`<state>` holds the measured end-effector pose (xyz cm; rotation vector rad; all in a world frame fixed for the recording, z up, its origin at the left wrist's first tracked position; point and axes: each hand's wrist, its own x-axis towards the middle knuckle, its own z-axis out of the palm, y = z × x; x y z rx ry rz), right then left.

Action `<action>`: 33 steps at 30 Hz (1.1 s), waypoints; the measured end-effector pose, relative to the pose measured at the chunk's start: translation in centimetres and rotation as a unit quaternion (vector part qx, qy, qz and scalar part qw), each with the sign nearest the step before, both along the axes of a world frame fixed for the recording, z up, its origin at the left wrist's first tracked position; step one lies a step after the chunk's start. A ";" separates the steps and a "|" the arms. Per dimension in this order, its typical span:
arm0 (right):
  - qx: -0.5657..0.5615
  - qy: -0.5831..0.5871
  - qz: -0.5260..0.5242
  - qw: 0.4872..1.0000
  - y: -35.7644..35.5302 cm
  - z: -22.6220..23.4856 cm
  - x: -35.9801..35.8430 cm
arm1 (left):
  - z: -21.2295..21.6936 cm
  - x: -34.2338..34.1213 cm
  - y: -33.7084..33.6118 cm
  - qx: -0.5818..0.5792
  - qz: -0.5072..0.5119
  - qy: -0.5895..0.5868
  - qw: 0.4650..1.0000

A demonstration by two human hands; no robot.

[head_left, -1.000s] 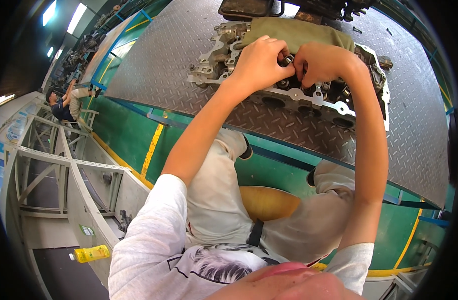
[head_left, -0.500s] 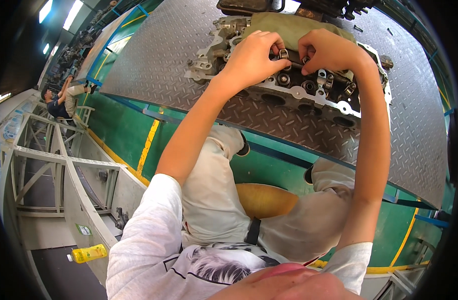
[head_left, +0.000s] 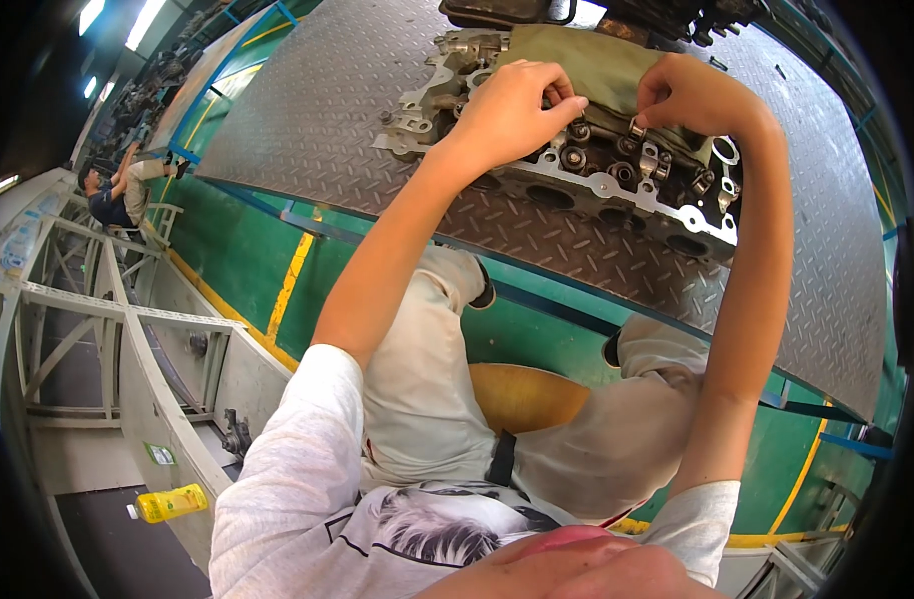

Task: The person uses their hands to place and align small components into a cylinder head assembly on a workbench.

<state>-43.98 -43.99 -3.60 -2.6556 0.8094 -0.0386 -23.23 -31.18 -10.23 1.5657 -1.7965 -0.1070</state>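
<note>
A metal cylinder head [head_left: 617, 188] lies on the steel table, its valve springs and small rocker arms showing. An olive-green cloth [head_left: 582, 62] covers its far side. My left hand [head_left: 517, 105] is over the middle of the head, thumb and fingers closed together just above a rocker arm [head_left: 579, 130]; what they hold, if anything, is hidden. To its right, my right hand [head_left: 701, 97] pinches a small roller rocker arm [head_left: 638, 128] between thumb and forefinger, low over the valve row. Other rocker arms [head_left: 655, 160] sit nearer me.
The tread-plate table [head_left: 307, 120] has a blue frame edge in front of my knees. Dark engine parts [head_left: 677, 18] and a black pan [head_left: 507, 10] stand behind the head. Small bolts [head_left: 717, 63] lie at the right. A yellow bottle [head_left: 168, 503] is at lower left; a person [head_left: 118, 195] sits far left.
My right hand has moved right and slightly up, away from my left hand. My left hand has shifted slightly right; the rocker arm formerly at its fingertips now shows below them.
</note>
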 end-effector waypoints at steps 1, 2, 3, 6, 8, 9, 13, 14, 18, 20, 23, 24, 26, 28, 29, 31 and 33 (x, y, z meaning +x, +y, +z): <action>-0.001 -0.002 0.001 1.000 0.0 -0.1 -0.1 | -0.1 -0.1 -0.1 -0.005 -0.007 -0.002 1.000; -0.010 -0.003 0.002 1.000 0.0 -0.1 -0.2 | -0.2 -0.2 -0.2 -0.010 -0.014 -0.003 1.000; -0.020 -0.001 0.004 1.000 0.1 -0.1 -0.1 | 0.0 -0.2 -0.1 0.002 -0.014 0.003 1.000; -0.021 0.020 -0.019 0.999 0.5 0.3 0.5 | 0.0 0.1 0.0 -0.004 -0.023 -0.031 0.999; -0.015 0.031 -0.018 0.999 1.1 0.6 0.6 | -0.2 0.1 0.1 -0.014 -0.033 -0.042 0.998; -0.011 0.044 -0.018 0.999 1.3 0.7 0.6 | -0.2 0.1 0.1 -0.027 -0.042 -0.052 0.997; -0.012 0.065 -0.022 0.998 1.2 0.4 1.1 | -0.3 0.3 -0.1 -0.036 -0.055 -0.062 0.996; -0.021 0.054 -0.015 0.998 1.1 0.2 1.1 | -0.3 0.3 -0.1 -0.031 -0.053 -0.058 0.996; -0.020 -0.008 0.012 1.000 0.3 -0.3 0.5 | -0.3 0.4 -0.2 -0.056 -0.053 -0.080 0.994; -0.026 0.013 0.001 1.000 0.4 -0.2 0.7 | -0.5 0.4 0.0 -0.076 -0.060 -0.080 0.992; -0.036 0.032 -0.005 0.999 0.8 0.0 0.8 | -0.7 0.4 -0.1 -0.096 -0.069 -0.079 0.990; -0.039 0.028 -0.003 0.999 1.0 0.1 0.7 | -0.7 0.5 -0.3 -0.095 -0.072 -0.079 0.990; -0.034 0.029 0.005 0.999 0.6 0.2 0.6 | -0.6 0.6 -0.6 -0.089 -0.063 -0.086 0.990; -0.026 0.027 0.014 0.999 0.5 0.2 0.6 | -0.5 0.6 -0.5 -0.081 -0.053 -0.094 0.991; -0.023 0.032 0.009 0.999 0.6 0.2 0.6 | -0.6 0.5 -0.4 -0.079 -0.058 -0.085 0.992; -0.021 0.037 0.003 0.999 0.9 0.2 0.6 | -0.7 0.4 -0.3 -0.076 -0.062 -0.075 0.992; -0.032 0.017 0.010 0.999 1.0 0.1 0.6 | -0.8 0.5 -0.3 -0.101 -0.074 -0.086 0.988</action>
